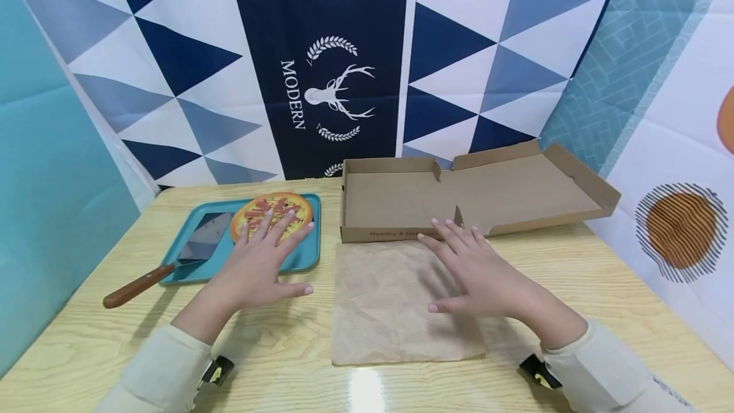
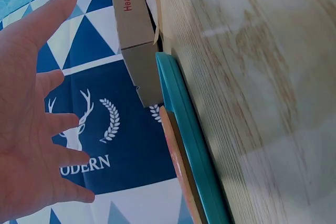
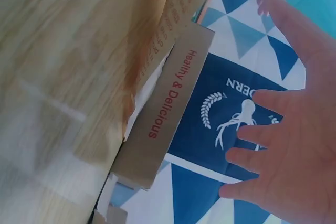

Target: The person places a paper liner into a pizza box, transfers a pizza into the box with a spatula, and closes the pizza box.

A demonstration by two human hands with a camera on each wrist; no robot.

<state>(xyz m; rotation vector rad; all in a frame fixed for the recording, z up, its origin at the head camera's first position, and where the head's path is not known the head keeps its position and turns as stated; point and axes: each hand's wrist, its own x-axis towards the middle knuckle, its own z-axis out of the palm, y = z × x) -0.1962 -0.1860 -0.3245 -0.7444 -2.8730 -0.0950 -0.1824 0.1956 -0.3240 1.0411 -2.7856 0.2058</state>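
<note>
My left hand (image 1: 255, 273) hovers with spread, straight fingers in front of a toy-like pizza (image 1: 275, 209), which lies on a blue tray (image 1: 304, 260). A pie server (image 1: 206, 238) with a wooden handle rests partly on that tray, its handle reaching past the tray's rim. My right hand (image 1: 476, 273) is held above a sheet of brown paper (image 1: 384, 311), fingers likewise spread. Behind the paper stands an open cardboard pizza box (image 1: 390, 199), its lid folded out to the right. Both wrist views show the palms bare, with nothing held.
The items lie on a light wooden table (image 1: 287, 349). A patterned cloth (image 1: 344, 30) hangs behind it, a teal panel (image 1: 51, 145) borders the left, and a white printed cloth (image 1: 676, 164) borders the right. The box lid's flap (image 1: 585, 177) reaches the table's right side.
</note>
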